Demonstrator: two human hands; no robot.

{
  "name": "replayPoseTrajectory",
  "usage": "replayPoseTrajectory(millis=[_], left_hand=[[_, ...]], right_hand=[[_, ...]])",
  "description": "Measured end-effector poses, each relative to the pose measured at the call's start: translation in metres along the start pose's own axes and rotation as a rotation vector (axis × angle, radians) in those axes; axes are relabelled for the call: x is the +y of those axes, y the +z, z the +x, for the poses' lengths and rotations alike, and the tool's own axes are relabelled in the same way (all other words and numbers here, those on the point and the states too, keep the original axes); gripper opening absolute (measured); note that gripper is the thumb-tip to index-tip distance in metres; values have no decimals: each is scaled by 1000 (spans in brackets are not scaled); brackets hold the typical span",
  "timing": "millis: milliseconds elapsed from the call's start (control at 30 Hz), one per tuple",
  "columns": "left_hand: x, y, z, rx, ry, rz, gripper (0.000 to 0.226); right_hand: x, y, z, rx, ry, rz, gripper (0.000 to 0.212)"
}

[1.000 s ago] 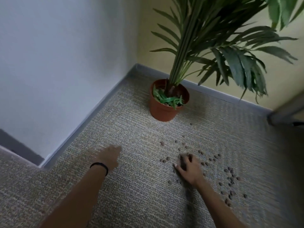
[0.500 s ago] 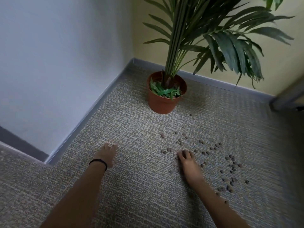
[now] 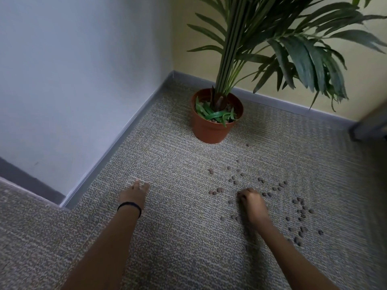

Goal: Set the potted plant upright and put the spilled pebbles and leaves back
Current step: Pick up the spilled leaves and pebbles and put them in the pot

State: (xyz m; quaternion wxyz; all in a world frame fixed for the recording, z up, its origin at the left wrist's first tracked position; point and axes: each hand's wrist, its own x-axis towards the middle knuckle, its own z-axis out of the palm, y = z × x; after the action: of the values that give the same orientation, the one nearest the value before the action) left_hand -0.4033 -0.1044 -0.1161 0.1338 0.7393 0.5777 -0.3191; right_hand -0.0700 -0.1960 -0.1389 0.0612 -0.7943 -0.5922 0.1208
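Note:
The terracotta pot (image 3: 209, 132) stands upright in the corner, with the tall palm plant (image 3: 232, 59) rising from it and loose green leaves (image 3: 213, 116) lying on top of its filling. Several brown pebbles (image 3: 301, 210) lie scattered over the carpet in front and to the right of the pot. My right hand (image 3: 253, 203) rests among them, fingers curled down and pinched around pebbles at the fingertips. My left hand (image 3: 134, 194), with a black band on the wrist, lies flat on the carpet well left of the pebbles and holds nothing.
A white wall (image 3: 73, 80) with a grey baseboard (image 3: 117, 147) runs along the left. A yellow wall stands behind the pot. A dark frame edge (image 3: 368, 126) juts in at the right. Palm fronds hang over the right side.
My right hand has curled its fingers shut over pebbles where it was lying flatter. My left hand settled flat on the carpet. The view shifted slightly.

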Motion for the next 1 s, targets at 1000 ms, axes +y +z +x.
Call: replayPoseTrajectory(millis=[1000], left_hand=[[-1,-19,5,-114,26,107,76]], right_hand=[[-122,-148,162,40,431,1859,41]])
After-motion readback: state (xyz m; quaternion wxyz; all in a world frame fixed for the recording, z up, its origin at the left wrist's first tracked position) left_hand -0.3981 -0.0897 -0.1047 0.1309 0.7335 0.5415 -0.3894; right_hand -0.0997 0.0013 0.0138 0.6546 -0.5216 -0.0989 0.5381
